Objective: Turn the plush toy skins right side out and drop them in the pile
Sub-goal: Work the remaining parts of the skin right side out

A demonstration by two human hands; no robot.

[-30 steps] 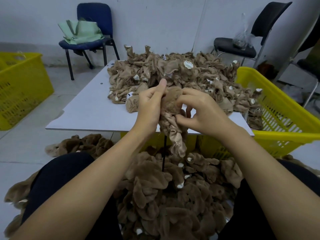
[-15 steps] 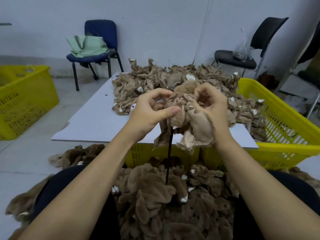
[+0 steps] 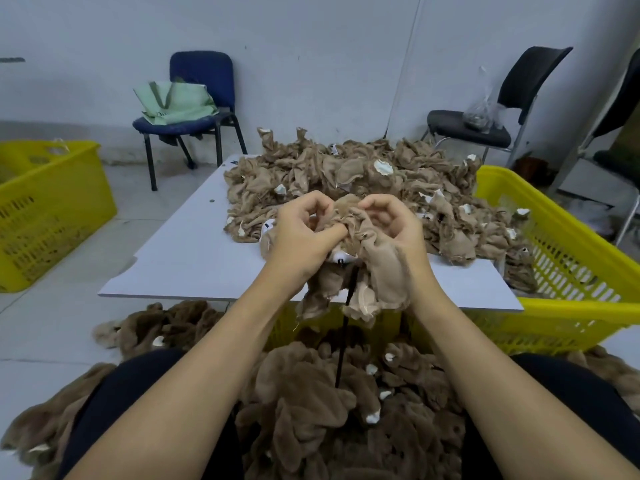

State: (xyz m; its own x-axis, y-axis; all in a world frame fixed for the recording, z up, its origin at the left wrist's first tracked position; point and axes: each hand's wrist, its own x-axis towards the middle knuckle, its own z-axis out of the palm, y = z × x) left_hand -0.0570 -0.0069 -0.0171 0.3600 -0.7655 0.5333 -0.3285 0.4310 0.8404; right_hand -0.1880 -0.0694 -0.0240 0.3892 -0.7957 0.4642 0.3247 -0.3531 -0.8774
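Both hands (image 3: 346, 233) pinch a crumpled, matte tan plush skin (image 3: 381, 268).

Bare left half of white tabletop (image 3: 180, 251) is passable; heap of inside-out tan plush skins (image 3: 363, 181) blocks right half.

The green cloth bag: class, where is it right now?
In the head view the green cloth bag lies upper left, on the blue padded chair against the wall, behind the white table.

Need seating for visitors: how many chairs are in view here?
3: a blue chair by the back wall holding a green bag, a black chair at back right, and part of another chair cut off at the right edge.
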